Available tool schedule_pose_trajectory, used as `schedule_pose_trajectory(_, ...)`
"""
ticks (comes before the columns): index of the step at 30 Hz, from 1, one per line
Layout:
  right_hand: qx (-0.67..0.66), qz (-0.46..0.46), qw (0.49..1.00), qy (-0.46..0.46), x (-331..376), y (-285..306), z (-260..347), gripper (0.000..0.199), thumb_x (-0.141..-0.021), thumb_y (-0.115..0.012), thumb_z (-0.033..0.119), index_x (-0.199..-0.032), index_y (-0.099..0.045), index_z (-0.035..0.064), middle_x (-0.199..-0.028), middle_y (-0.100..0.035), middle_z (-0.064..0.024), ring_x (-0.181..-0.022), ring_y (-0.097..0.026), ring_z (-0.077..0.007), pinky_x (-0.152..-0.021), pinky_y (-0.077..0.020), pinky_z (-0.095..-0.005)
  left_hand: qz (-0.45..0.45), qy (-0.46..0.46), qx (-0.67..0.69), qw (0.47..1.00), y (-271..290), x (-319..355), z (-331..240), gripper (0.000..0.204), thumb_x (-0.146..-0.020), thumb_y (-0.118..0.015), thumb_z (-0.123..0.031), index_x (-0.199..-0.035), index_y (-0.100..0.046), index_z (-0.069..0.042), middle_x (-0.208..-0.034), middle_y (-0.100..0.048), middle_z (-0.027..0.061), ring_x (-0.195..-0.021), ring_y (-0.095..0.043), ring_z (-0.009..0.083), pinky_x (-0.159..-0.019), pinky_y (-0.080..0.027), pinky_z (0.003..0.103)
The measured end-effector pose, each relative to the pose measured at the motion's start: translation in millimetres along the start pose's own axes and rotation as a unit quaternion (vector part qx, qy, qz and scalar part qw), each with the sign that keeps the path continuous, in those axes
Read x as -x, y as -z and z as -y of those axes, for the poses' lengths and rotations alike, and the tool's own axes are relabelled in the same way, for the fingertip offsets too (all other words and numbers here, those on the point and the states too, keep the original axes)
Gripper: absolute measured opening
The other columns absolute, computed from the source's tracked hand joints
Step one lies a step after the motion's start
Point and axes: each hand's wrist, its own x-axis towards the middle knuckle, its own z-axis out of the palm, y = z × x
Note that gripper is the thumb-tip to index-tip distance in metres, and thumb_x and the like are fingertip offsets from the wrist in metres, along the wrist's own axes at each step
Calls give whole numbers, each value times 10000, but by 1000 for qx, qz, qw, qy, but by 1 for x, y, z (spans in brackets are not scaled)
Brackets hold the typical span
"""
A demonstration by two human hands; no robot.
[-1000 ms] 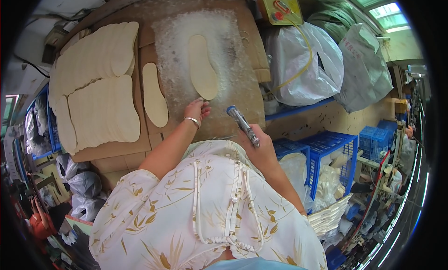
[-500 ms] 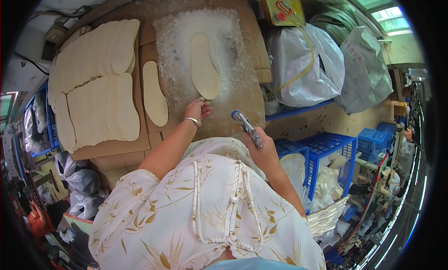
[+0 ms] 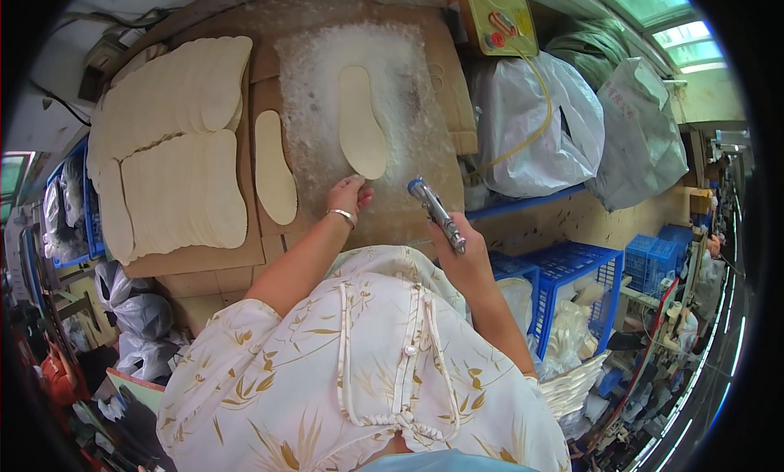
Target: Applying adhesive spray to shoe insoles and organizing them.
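A cream, sole-shaped insole (image 3: 362, 125) lies on a board patch coated in white, crusty residue (image 3: 314, 88). At its near end, my left hand (image 3: 349, 198) has thumb and fingertips closed at the edge of the insole. My right hand (image 3: 465, 256) grips a metal spray gun (image 3: 441, 219) with a blue nozzle end, held near the board's front edge and tipped toward the insole. Left of the coated patch rests a second single insole (image 3: 276, 166). Farther left, overlapping rows of insoles (image 3: 184, 190) are fanned out on cardboard (image 3: 196, 264).
At the back right stands a yellow container (image 3: 490, 19) with a yellowish hose (image 3: 545, 104). Stuffed white (image 3: 531, 145) and grey plastic bags (image 3: 641, 137) sit right of the board. Blue crates (image 3: 576, 268) are beside my right arm. Wrapped bundles (image 3: 143, 313) lie at lower left.
My right hand has raised the spray gun slightly forward, nearer the insole's level. My left hand stays at the insole's near end. The whole view has shifted a little.
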Motion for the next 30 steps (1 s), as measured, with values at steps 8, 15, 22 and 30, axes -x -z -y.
schedule_pose_trajectory(8, -94, -13, 995, 37, 11, 17, -10, 213, -901, -594, 155, -1066, -573, 23, -708, -569, -64, -622, -520, -115, -584, -440, -283, -55, -79, 5, 995, -17, 7, -12, 228, -853, -624, -108, -1067, -572, -48, -909, -651, 51, -739, -653, 154, -594, -528, 256)
schedule_pose_trajectory(15, -147, 61, 986, -49, 5, 17, -37, 166, -916, -550, 113, -1023, -586, -9, -744, -541, 21, -646, -436, -60, -573, -387, -232, 11, -237, -47, 970, -21, 93, -107, 224, -860, -604, -97, -1073, -649, -45, -879, -683, 44, -759, -657, 115, -644, -530, 224)
schedule_pose_trajectory(22, -119, 110, 986, 45, -4, -20, -11, 204, -909, -571, 200, -877, -638, 9, -708, -574, 11, -600, -461, -48, -532, -369, -246, -94, -358, -21, 929, 127, 165, -178, 266, -856, -603, -78, -1116, -629, -25, -898, -667, 48, -755, -656, 124, -673, -559, 250)
schedule_pose_trajectory(30, -56, 153, 986, 15, 7, -81, 37, 187, -893, -567, 179, -873, -570, -7, -669, -489, -15, -645, -427, -97, -577, -383, -281, -217, -429, -5, 877, 339, 189, -253, 326, -844, -617, -65, -1161, -582, 3, -869, -650, 63, -715, -654, 143, -631, -573, 262)
